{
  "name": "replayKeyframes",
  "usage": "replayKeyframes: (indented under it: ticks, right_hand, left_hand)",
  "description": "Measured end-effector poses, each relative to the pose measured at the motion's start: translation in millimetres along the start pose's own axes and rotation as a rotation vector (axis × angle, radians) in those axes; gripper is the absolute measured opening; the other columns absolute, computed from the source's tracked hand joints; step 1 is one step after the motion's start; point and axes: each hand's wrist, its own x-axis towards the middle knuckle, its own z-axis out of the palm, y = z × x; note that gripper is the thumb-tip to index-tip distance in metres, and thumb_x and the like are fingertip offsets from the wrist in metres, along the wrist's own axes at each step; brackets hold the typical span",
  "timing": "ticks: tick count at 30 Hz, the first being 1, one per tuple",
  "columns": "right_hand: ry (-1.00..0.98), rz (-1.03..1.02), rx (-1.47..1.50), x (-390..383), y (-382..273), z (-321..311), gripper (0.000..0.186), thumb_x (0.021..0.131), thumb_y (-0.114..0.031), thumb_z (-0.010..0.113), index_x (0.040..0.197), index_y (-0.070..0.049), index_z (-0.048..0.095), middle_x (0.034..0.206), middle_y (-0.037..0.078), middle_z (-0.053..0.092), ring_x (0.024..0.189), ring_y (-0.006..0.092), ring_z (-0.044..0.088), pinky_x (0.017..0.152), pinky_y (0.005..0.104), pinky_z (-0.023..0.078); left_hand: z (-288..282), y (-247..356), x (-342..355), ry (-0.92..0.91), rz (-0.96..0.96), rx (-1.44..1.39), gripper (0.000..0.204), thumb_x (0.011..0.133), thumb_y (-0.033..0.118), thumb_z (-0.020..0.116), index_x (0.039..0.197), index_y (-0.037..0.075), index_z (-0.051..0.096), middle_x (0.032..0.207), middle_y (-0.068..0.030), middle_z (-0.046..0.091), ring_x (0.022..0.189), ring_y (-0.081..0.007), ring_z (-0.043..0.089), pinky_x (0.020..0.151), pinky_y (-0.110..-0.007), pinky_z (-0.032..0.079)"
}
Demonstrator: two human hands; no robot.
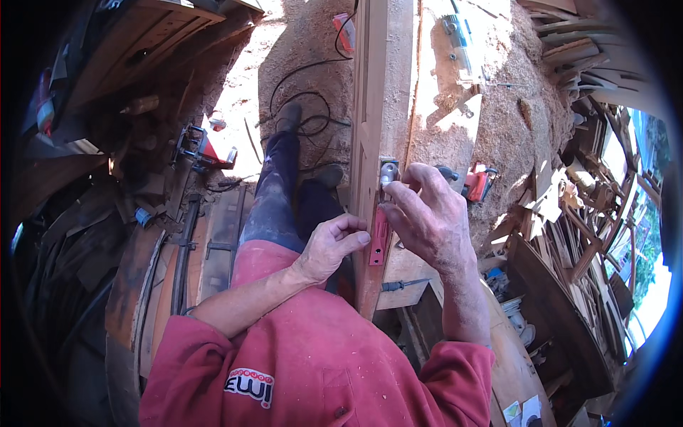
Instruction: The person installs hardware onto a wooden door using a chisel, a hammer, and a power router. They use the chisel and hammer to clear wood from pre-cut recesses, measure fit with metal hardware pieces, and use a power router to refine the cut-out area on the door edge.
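A long wooden beam (370,107) runs away from me, with a red metal piece with holes (378,242) lying along its near part. Just beyond that piece, a grey metal fitting (388,173) sits on the beam. My right hand (435,220) bends over both, its fingers curled and its fingertips beside the fitting; whatever they pinch is too small to make out. My left hand (331,248) hovers to the left of the red piece, with thumb and fingers brought together. Anything between them is hidden.
Right of the beam lie a red tool (479,182) and a teal power tool (457,35) amid sawdust. A dark cable (306,96) coils near my feet. A red clamp-like tool (210,148) stands at left. Scrap wood (587,242) is heaped at right.
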Motion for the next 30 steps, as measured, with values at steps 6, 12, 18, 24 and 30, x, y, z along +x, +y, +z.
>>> replayKeyframes:
  ticks: [6, 12, 18, 24, 30]
  right_hand:
    - [0.025, -0.186, 0.029, 12.5, 11.4, 5.1, 0.04, 0.064, -0.006, 0.076, 0.103, -0.001, 0.066, 0.1, 0.008, 0.058, 0.078, 0.0219, 0.062, 0.061, 0.034, 0.053]
    - [0.079, -0.265, 0.021, 12.2, 10.2, 1.9, 0.039, 0.062, -0.001, 0.074, 0.1, 0.0, 0.065, 0.095, 0.008, 0.058, 0.075, 0.0218, 0.065, 0.055, 0.0324, 0.053]
    - [0.154, -0.028, -0.056, 11.1, 13.9, 17.6, 0.038, 0.071, -0.008, 0.08, 0.104, -0.003, 0.064, 0.098, 0.01, 0.06, 0.075, 0.023, 0.065, 0.056, 0.0326, 0.054]
    - [0.126, 0.29, -0.044, 9.6, -24.3, 18.5, 0.048, 0.076, -0.017, 0.082, 0.118, -0.009, 0.062, 0.103, 0.011, 0.054, 0.08, 0.0239, 0.063, 0.059, 0.0348, 0.053]
    - [-0.052, 0.473, 0.003, 39.8, -22.4, 1.9, 0.023, 0.078, -0.008, 0.074, 0.091, -0.006, 0.056, 0.088, 0.009, 0.053, 0.075, 0.0258, 0.062, 0.063, 0.0396, 0.051]
  left_hand:
    - [0.8, -1.2, 0.5, -0.016, -0.009, -0.019, 0.032, 0.094, 0.016, 0.071, 0.119, -0.003, 0.064, 0.108, -0.0033, 0.062, 0.105, -0.0111, 0.059, 0.095, -0.027, 0.046]
    - [6.1, -7.7, -6.5, -0.013, 0.157, 0.079, 0.034, 0.096, 0.013, 0.068, 0.125, -0.001, 0.056, 0.111, -0.0045, 0.061, 0.104, -0.0105, 0.058, 0.095, -0.03, 0.048]
    - [12.6, -11.4, -1.8, 0.18, 0.112, 0.272, 0.042, 0.083, 0.016, 0.083, 0.111, -0.001, 0.058, 0.099, -0.0041, 0.057, 0.079, -0.0084, 0.057, 0.071, -0.027, 0.051]
    - [15.1, 1.1, -4.3, 0.204, 0.431, 0.608, 0.049, 0.078, 0.01, 0.085, 0.112, 0.003, 0.05, 0.097, -0.0082, 0.052, 0.082, -0.0156, 0.059, 0.072, -0.032, 0.051]
    - [32.4, 18.3, -7.3, 0.173, 0.715, 0.856, 0.052, 0.078, 0.006, 0.082, 0.119, 0.003, 0.05, 0.108, -0.014, 0.052, 0.089, -0.0246, 0.06, 0.076, -0.035, 0.052]
